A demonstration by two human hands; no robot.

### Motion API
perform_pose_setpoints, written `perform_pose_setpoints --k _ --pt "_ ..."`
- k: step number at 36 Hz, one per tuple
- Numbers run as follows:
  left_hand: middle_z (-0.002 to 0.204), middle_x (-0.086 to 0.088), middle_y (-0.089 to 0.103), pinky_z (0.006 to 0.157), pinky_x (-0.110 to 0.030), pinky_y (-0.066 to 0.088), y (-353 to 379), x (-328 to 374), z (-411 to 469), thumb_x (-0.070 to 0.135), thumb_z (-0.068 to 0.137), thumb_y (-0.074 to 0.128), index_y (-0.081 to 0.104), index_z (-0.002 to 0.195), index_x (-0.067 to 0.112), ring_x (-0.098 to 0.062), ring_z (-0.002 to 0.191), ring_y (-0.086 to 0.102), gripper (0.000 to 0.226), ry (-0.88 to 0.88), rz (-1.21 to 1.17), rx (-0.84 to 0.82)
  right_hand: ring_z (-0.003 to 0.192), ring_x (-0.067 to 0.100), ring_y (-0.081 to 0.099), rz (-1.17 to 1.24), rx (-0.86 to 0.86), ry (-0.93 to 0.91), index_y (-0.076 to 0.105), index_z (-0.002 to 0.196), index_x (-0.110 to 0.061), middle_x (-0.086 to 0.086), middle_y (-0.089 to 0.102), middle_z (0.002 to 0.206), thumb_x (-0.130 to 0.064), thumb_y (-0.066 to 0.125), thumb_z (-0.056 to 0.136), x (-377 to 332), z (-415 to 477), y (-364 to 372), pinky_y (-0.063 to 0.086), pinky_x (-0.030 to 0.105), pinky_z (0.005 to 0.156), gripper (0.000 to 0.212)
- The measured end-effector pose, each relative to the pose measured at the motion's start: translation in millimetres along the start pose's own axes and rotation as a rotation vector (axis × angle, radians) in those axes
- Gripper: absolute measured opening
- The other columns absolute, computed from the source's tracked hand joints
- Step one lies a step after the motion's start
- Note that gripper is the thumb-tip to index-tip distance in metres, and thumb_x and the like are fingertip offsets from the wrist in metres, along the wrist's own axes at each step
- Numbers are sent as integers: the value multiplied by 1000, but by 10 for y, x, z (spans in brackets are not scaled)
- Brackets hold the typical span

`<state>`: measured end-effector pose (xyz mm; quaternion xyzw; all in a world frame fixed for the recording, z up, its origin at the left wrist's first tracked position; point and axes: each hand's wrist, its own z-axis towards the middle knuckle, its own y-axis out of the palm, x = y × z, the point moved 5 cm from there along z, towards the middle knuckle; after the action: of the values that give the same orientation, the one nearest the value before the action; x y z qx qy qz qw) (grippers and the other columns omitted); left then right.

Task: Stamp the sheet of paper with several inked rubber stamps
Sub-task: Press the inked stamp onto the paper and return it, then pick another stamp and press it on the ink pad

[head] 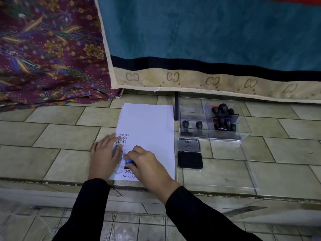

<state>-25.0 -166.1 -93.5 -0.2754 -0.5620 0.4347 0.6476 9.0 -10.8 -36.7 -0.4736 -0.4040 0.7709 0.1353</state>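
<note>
**Pressing the stamp onto the sheet**

The sheet of paper (147, 136) lies on the tiled floor (60, 136). The right hand (147, 164) is closed around a blue-topped stamp (128, 160), set on the sheet's lower left. The left hand (104, 153) lies flat with fingers extended, pinning the sheet's edge. Press straight down, then lift vertically to avoid smearing. Legible impressions: "SAMPLE", "FAX OUT", "AIR". The open ink pad (189, 153), right of the sheet, reads "Artline".

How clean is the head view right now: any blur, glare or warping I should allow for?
Head view: dim, even light; wide-angle warping bows the tan floor tiles toward the edges. The clear plastic stamp box shows pale reflections. The white sheet of paper is sharp, its print partly hidden by the left hand and right hand.
</note>
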Motion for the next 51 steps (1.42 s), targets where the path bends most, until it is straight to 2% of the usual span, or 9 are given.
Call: perform_pose_setpoints --k 9,12,16,20,23,31,37,43,51 --pt "142 5 52 115 -40 16 -17 4 -17 25 96 57 61 126 24 -17 138 38 30 -6 -21 8 84 29 63 102 49 38 65 104 -5 9 57 100 -8 59 89 56 34 -5 52 41 76 16" --pt "142 4 52 115 -41 17 -25 10 -14 26 96 57 60 126 25 -17 138 38 30 4 -15 1 84 22 63 196 49 87 66 105 -8 6 59 98 -9 63 86 132 67 -32 54 33 81 19" --pt "142 4 53 115 -41 16 -30 -3 -15 27 96 58 61 125 26 -17 137 39 30 4 -15 10 78 3 62 506 361 186 64 103 -17 -10 61 89 -5 70 81 341 70 -468 50 8 75 26" --pt "143 7 51 116 -40 13 -11 -34 -16 29 96 56 61 125 29 -14 138 37 29 -6 -45 4 77 -4 63 511 658 221 53 90 -36 -17 64 87 -9 72 80 609 92 -1185 52 14 72 35" --pt "142 9 52 117 -41 14 -10 -47 -3 30 97 56 61 123 32 -13 138 37 26 -10 -82 7 74 -8 64 376 713 286 56 87 -32 -16 66 85 -12 72 81 881 85 -1570 53 11 69 27" --pt "141 12 52 116 -39 13 -26 -48 -6 37 95 52 61 121 34 -11 137 37 28 -10 -92 11 66 5 56 -18 488 542 67 99 -9 8 67 94 -11 69 83 1553 104 -1636 37 -2 54 16" --pt "141 12 52 115 -36 12 -24 -45 -9 29 97 57 61 122 33 -12 137 37 26 -19 -72 16 84 20 60 -23 376 644 61 102 -7 11 65 95 -10 68 84 1684 163 -1516 45 23 72 20" --pt "141 10 52 115 -37 13 -28 -36 -13 35 97 54 61 122 33 -12 138 37 27 -9 -68 12 81 20 58 -94 289 644 61 91 -7 13 65 92 -11 65 85 1697 239 -1505 44 25 70 8" --pt "139 10 55 112 -34 15 -24 -53 -4 40 91 43 62 121 32 -14 135 41 36 -10 -79 22 85 22 60 -152 228 628 67 96 -3 15 67 97 -8 61 87 1766 250 -1520 46 24 75 12"
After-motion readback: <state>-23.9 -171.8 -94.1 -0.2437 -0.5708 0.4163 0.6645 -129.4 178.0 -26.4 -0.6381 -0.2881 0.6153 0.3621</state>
